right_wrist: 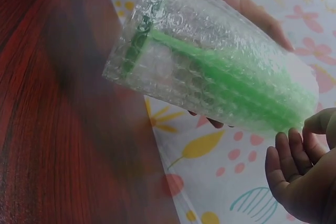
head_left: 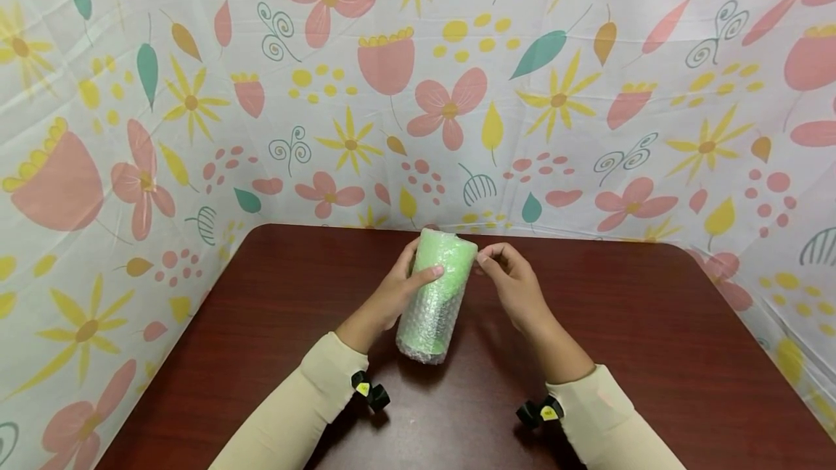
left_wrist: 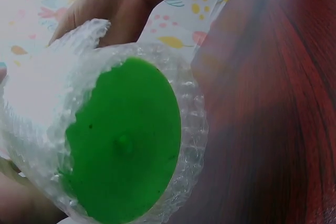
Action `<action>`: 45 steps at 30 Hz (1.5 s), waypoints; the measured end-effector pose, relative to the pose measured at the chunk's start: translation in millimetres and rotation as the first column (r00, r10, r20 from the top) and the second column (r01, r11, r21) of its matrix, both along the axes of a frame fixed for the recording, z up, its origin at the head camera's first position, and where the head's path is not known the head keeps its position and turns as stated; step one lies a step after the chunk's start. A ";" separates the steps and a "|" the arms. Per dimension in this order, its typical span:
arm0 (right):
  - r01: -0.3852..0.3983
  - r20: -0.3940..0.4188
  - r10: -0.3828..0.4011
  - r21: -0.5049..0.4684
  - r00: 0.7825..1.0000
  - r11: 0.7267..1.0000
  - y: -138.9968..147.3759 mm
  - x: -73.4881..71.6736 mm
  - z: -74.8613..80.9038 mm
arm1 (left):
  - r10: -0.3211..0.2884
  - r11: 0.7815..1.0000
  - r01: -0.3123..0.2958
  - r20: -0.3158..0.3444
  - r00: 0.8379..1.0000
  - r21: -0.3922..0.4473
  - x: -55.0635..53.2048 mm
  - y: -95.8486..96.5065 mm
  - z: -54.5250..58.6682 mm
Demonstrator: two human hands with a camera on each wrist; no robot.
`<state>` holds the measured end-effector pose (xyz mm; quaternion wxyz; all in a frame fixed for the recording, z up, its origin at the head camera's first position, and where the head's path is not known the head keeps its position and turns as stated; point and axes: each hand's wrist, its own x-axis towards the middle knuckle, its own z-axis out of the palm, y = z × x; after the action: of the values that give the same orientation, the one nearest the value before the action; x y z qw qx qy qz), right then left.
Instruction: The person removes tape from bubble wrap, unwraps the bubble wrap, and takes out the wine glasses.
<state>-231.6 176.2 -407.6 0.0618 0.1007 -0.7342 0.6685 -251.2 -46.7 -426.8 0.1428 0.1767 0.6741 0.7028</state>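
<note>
A green cylinder in clear bubble wrap (head_left: 436, 303) is held tilted above the table, its lower end nearer me. My left hand (head_left: 397, 287) grips it from the left, thumb across the front. In the left wrist view, the round green end (left_wrist: 126, 140) faces the camera, with bubble wrap folded around its rim. My right hand (head_left: 519, 285) is at the upper right edge of the wrap; its thumb and index finger pinch that edge. The right wrist view has the right hand (right_wrist: 307, 169) at the green end, other fingers loosely bent. What the cylinder is, I cannot tell.
A dark red-brown wooden table (head_left: 261, 383) lies under both hands. Behind it and along both sides hangs a white curtain (head_left: 248, 93) printed with flowers and leaves. Small black devices (head_left: 541, 412) sit at both wrists, over pale sleeves.
</note>
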 end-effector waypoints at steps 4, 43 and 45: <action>-0.009 -0.017 0.009 0.005 1.000 1.000 0.5 0.3 0.1 | 0.002 1.000 -0.002 -0.001 1.000 0.015 1.1 0.8 0.4; -0.052 -0.100 0.042 -0.100 0.994 0.994 1.3 -1.2 1.8 | 0.139 0.989 -0.140 -0.017 0.990 -0.039 2.9 5.9 2.1; -0.050 -0.093 0.041 -0.095 0.995 0.994 1.6 -1.0 1.5 | 0.154 0.987 -0.155 -0.016 0.988 -0.052 3.3 6.3 2.0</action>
<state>-232.6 177.8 -406.1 0.0846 0.1447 -0.6949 0.6993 -247.9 -40.4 -424.8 0.0884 0.1242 0.7049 0.6927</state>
